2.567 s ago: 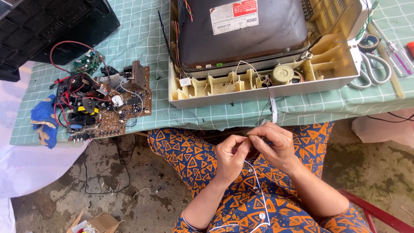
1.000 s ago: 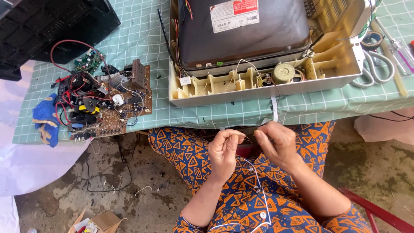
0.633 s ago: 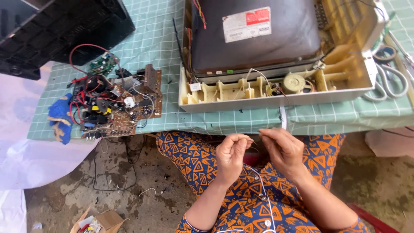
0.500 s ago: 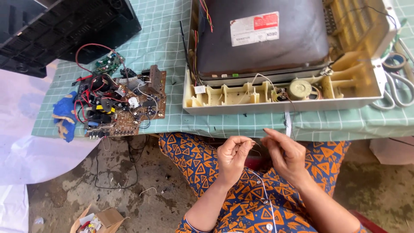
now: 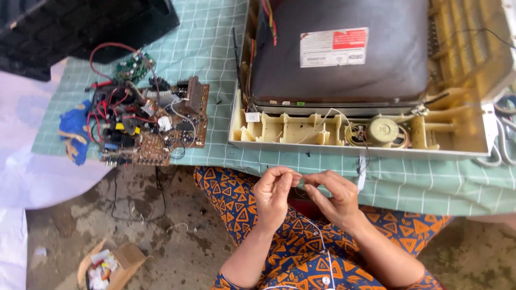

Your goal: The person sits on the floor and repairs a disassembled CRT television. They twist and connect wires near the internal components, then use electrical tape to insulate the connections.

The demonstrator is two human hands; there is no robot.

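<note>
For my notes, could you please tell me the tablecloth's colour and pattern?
The tablecloth is pale green with a white grid, seen in the head view.

The left hand point(image 5: 275, 194) and right hand point(image 5: 332, 196) have drawn together again: a second ago a clear gap lay between their fingertips, with the thin white wire point(image 5: 321, 241) stretched across it, and now the fingertips almost touch (the wire between them is too fine to make out). The camera has also swung left, so the circuit board point(image 5: 148, 126) and open television chassis point(image 5: 365, 80) sit further right of the fingers.
</note>
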